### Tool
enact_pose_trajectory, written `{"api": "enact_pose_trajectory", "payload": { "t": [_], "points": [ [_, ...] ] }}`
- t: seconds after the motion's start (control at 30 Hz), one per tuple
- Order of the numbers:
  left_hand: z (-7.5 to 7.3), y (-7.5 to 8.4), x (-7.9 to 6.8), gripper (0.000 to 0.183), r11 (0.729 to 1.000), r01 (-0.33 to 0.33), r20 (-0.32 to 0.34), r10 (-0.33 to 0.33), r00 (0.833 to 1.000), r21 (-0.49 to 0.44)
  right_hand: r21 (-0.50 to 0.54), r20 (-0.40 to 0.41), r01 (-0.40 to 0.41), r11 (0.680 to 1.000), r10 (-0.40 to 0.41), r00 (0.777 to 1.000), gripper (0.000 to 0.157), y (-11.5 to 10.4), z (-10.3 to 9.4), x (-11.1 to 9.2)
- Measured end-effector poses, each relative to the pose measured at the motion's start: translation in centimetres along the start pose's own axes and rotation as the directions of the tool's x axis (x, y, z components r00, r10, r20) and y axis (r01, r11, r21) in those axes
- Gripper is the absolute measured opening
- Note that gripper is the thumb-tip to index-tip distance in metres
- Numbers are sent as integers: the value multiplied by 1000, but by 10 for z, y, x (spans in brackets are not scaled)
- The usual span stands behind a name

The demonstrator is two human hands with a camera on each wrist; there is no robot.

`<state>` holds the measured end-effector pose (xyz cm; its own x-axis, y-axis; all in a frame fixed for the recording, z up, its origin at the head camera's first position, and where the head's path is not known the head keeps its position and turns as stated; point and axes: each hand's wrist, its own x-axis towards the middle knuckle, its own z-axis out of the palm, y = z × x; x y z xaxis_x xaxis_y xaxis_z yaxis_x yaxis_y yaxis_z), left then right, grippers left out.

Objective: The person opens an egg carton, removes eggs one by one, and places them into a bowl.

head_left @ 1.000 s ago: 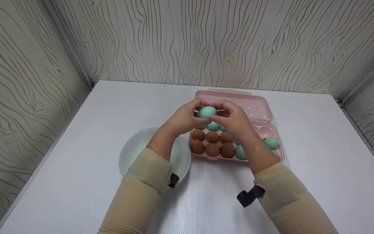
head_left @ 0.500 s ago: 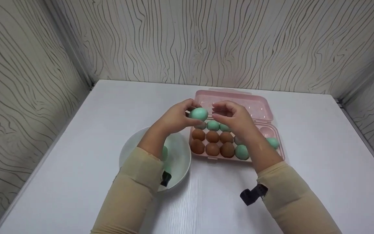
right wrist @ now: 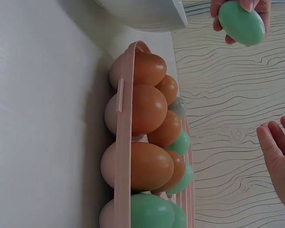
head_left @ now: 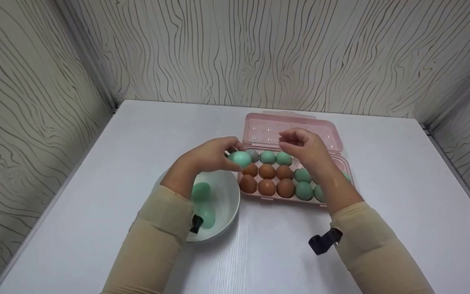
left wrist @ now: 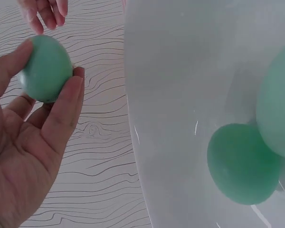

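Note:
My left hand (head_left: 212, 155) holds a green egg (left wrist: 46, 69) between thumb and fingers, above the right rim of the white bowl (head_left: 231, 204) in the head view. In the bowl lie green eggs (left wrist: 244, 161), partly covered by my wrist in the head view. My right hand (head_left: 306, 147) is raised over the pink egg carton (head_left: 343, 163), its fingers loosely bent around nothing. Brown eggs (right wrist: 149, 109) and green eggs (head_left: 303, 190) fill many of the carton's cups. The right hand and forearm hide some cups on that side.
The carton's pink lid (head_left: 255, 126) is folded back behind the cups. All stands on a white table (head_left: 259, 245), with wood-grain panels (head_left: 235, 53) at the back and both sides. The bowl stands close to the carton's left end.
Both hands were on the green egg at first. My right hand has let go and drawn off to the right, while my left has carried the egg left and down toward the bowl.

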<state>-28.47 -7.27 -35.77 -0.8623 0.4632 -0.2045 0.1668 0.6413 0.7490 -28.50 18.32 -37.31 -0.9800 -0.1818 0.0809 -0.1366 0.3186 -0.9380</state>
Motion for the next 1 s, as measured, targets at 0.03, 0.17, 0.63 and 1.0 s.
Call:
{"api": "enact_pose_trajectory", "payload": {
  "t": [0.03, 0.17, 0.63, 1.0],
  "points": [
    [-1, -1, -1, 33, 1000, 5, 12, -5, 1000, 19, 3, -2, 1, 1000, -1, 1000, 35, 1, -1, 0],
    [-2, -5, -3, 33, 996, 49, 62, -53, 997, 70, 18, -14, -9, 1000, 9, 1000, 33, 4, -4, 1],
    [1, -21, -9, 30, 961, 224, 217, -256, 942, 161, 2, -15, -51, 999, 51, 999, 37, 17, -15, 0],
    [10, -25, -7, 26, 914, 281, 226, -351, 909, 292, 4, -6, -59, 998, 59, 998, 36, 21, -16, 1]
  ]
}}
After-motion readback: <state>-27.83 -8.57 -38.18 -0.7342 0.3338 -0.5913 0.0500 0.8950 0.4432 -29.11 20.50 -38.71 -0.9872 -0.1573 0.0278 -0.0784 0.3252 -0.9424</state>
